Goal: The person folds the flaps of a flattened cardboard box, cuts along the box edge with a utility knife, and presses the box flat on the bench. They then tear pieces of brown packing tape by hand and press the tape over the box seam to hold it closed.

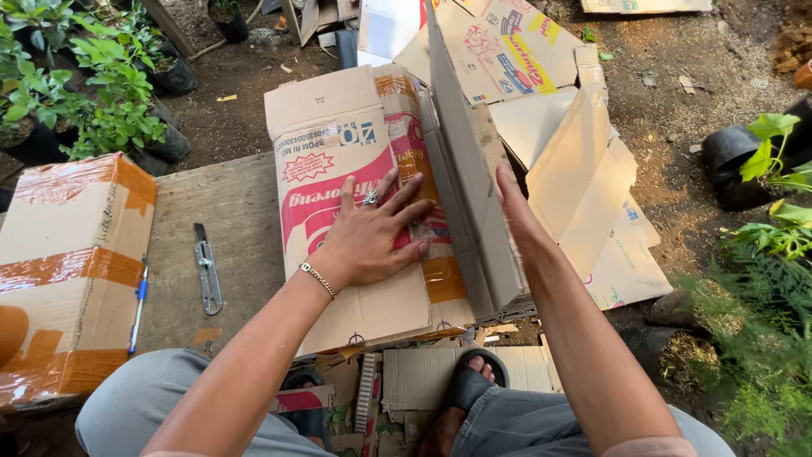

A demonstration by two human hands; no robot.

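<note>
Flattened cardboard box (338,169) lies on the wooden desk (228,211), printed side up, red and white panel showing, brown tape strip near its right edge. One panel (465,178) of the box stands raised, tilted up along the fold at the right side.

Left hand (372,237) rests flat on the box, palm down, fingers spread, gripping nothing; ring on one finger, chain bracelet at the wrist. Right hand (512,207) is open, fingers straight together, edge pressed against the outer face of the raised panel.

On the desk left of the box: a metal utility knife (206,269), well clear of the hands. Further left, a taped cardboard carton (68,254) with a blue pen (138,309) against its side.

Beyond the box, loose cardboard sheets (584,186) lie on bare soil. Potted plants (93,85) at upper left, more greenery (770,237) at right. Below the desk edge, a foot in a dark sandal (469,381) on cardboard scraps.
</note>
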